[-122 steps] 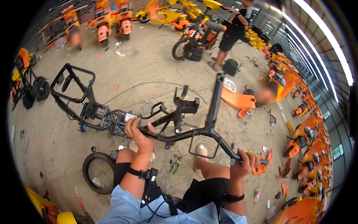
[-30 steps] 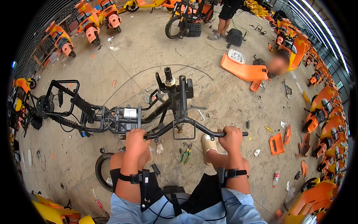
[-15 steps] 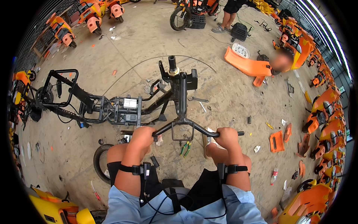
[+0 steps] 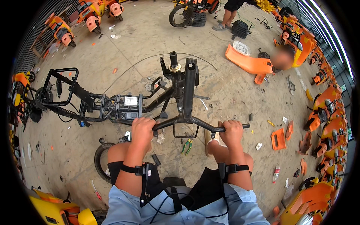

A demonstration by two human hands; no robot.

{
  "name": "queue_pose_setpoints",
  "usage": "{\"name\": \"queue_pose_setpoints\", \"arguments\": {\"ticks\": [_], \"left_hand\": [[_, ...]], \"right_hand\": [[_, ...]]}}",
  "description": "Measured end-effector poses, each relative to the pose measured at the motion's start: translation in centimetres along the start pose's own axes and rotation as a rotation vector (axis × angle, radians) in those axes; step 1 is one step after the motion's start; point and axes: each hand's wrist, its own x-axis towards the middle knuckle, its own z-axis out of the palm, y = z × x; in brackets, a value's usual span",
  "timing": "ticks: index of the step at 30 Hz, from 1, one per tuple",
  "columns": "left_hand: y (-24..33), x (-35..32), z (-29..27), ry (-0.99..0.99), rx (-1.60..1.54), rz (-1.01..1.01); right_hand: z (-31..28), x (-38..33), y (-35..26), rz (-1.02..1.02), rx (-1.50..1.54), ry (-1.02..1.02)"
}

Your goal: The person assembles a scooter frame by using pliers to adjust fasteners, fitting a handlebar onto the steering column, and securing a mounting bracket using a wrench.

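Left hand (image 4: 143, 130), right hand (image 4: 231, 131) — both curl round handlebars (image 4: 168, 123).

The dusty floor (image 4: 142, 41) bears pliers (image 4: 190, 145), a tyre (image 4: 97, 161) and a bottle (image 4: 276, 174).

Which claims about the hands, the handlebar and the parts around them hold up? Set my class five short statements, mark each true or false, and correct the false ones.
1. The left hand grips the handlebar. True.

2. The right hand is off the handlebar. False: it is closed around the bar too, near its right end.

3. The handlebar's stem is fitted over the upright tube of the black frame. False: the tube's top is bare and shows to the left of the stem.

4. A black tyre shows to the left of both hands. True.

5. The large curved panel to the right of the frame is blue. False: it is orange.
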Motion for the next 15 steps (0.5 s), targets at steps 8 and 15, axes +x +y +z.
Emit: {"name": "queue_pose_setpoints", "arguments": {"ticks": [8, 15], "left_hand": [[0.8, 0.6, -0.4, 0.160, 0.065, 0.088], [1.5, 0.6, -1.1, 0.193, 0.077, 0.107]], "right_hand": [[-0.2, 0.2, 0.1, 0.008, -0.022, 0.126], [-0.3, 0.3, 0.2, 0.003, -0.020, 0.173]]}}
